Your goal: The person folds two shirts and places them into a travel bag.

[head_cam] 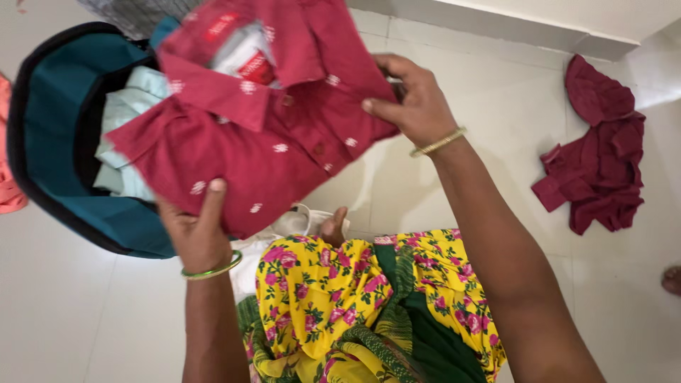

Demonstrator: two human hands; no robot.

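**A folded red shirt held over an open teal bag**

We hold a folded red shirt (262, 135) with small white motifs, its collar turned away from us and a red-and-white tag showing inside the neck. It hangs in the air above the floor, partly over the open teal bag (64, 142), which serves as our landmark here.

Our left hand (200, 230) grips the shirt's near lower edge, just to the near right of the bag: the thumb lies flat on top of the cloth and the other fingers are hidden under it, so the cloth is pinched between them. A green bangle sits on that wrist. Our right hand (415, 103) clamps the shirt's far right edge, well to the right of the bag, thumb pressed on top and fingers curled behind the fabric; a gold bangle circles that wrist.

Inside the bag lies a pale mint garment (128, 120), right under the shirt's left side. Near the bag's lower right sits our yellow floral dress (340, 298) over the lap. Far to the right of the bag a crumpled maroon cloth (603, 156) lies on the white tiled floor (64, 319).
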